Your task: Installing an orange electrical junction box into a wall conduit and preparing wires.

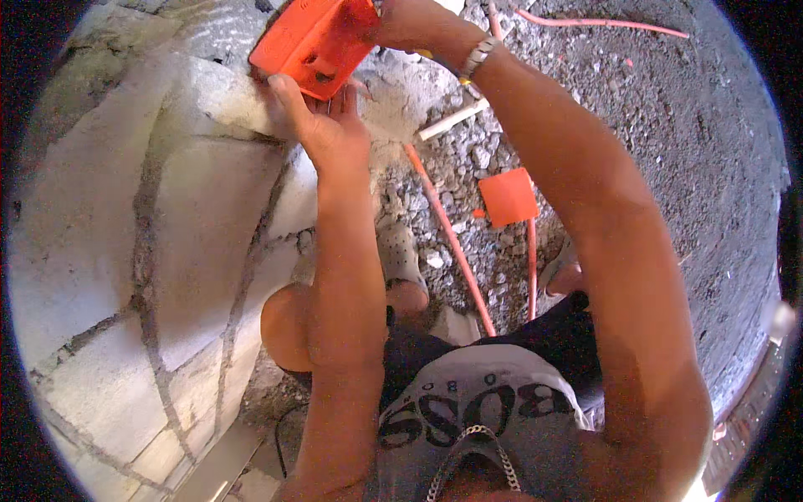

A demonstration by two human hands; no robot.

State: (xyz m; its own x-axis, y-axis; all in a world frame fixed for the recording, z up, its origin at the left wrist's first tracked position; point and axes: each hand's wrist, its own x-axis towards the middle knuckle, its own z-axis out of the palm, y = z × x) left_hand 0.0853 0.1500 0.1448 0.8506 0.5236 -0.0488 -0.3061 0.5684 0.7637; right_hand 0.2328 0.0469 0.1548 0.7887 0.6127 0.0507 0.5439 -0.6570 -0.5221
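Observation:
An orange-red plastic electrical box [305, 46] is held up at the top of the view, against the face of a pale block wall. Its open side, with a dark hole in it, is turned partly toward me. My left hand [326, 125] grips it from the near side, thumb along the lower left edge and fingers underneath. Closed at the box's right rim is my right hand [418, 25], its fingertips partly hidden by the box and the picture's top edge. A metal-banded watch [478, 58] circles that wrist.
Block wall [92, 217] with dark joints fills the left side. Rubble [481, 155] covers the ground below, with a flat orange square [508, 197], orange conduit [450, 238] and a white stick [453, 120] on it. My clog-shod foot [401, 259] stands beside the wall.

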